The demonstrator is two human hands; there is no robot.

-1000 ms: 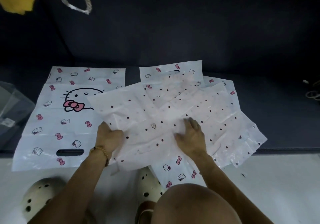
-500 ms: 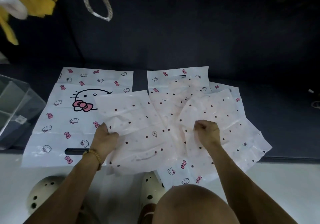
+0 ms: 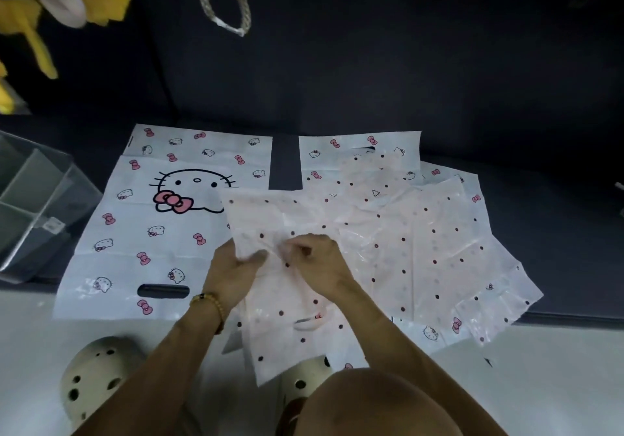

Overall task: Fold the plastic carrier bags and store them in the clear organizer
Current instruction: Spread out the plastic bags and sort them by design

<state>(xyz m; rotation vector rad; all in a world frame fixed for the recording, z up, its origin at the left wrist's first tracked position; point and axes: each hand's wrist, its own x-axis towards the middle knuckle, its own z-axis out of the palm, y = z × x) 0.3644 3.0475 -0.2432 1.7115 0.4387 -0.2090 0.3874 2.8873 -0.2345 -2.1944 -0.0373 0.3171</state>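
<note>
Clear organizer [image 3: 37, 206] far left; cat-print bag [image 3: 148, 233] between; bare cushion [image 3: 553, 233] right.

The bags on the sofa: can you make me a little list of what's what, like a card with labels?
Dotted bag: pink, see-through, held up at the front
Left hand: grips the dotted bag
Right hand: pinches the dotted bag
Cat bag: white, flat, pink bows
Other bags: piled on the right
Clear box: far left, no bags seen inside

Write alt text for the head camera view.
Both hands, left hand and right hand, pinch a pink dotted bag at its middle, over more bags spread on a dark seat. A large cat-print bag lies flat to the left, beside a clear organizer.
</note>
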